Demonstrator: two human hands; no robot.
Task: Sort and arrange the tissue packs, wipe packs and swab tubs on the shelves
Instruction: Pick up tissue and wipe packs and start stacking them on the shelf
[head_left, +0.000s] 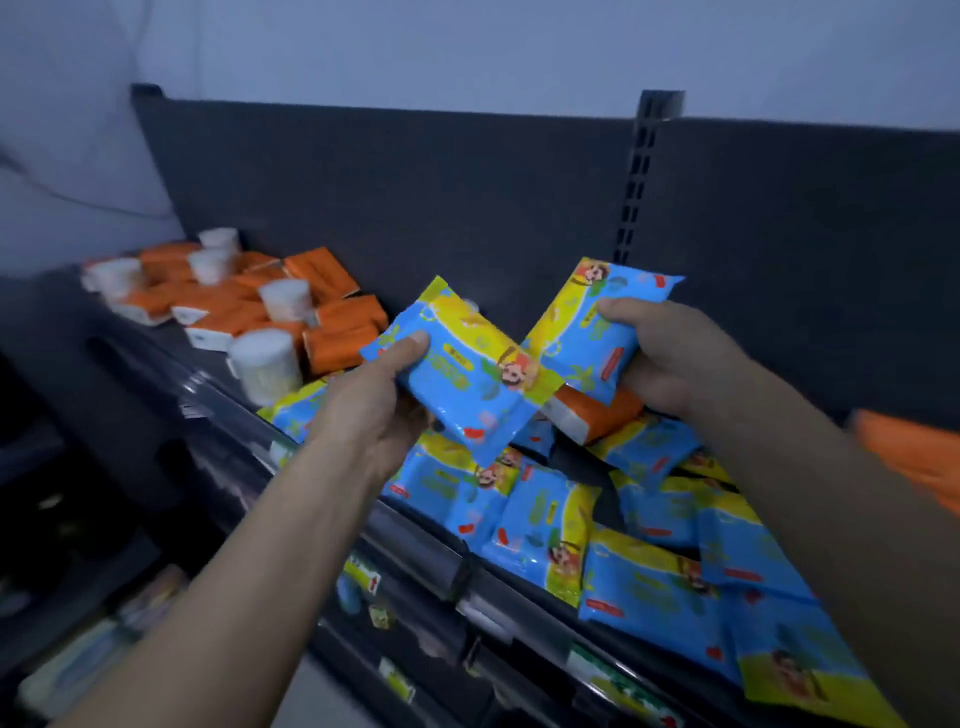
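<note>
My left hand (374, 410) grips a blue and yellow wipe pack (467, 374), held above the top shelf. My right hand (670, 353) grips a second wipe pack (587, 332) of the same kind, tilted up to the right. Under both lies a loose heap of several more wipe packs (649, 561) spread along the shelf. An orange tissue pack (592, 415) pokes out from beneath the held packs. Farther left, several orange tissue packs (343, 332) lie mixed with white swab tubs (267, 366).
The dark shelf front rail (426, 551) runs diagonally from left to lower right, with lower shelves and small goods beneath it. A dark back panel with a slotted upright (636, 176) stands behind. More orange packs (914, 457) show at the right edge.
</note>
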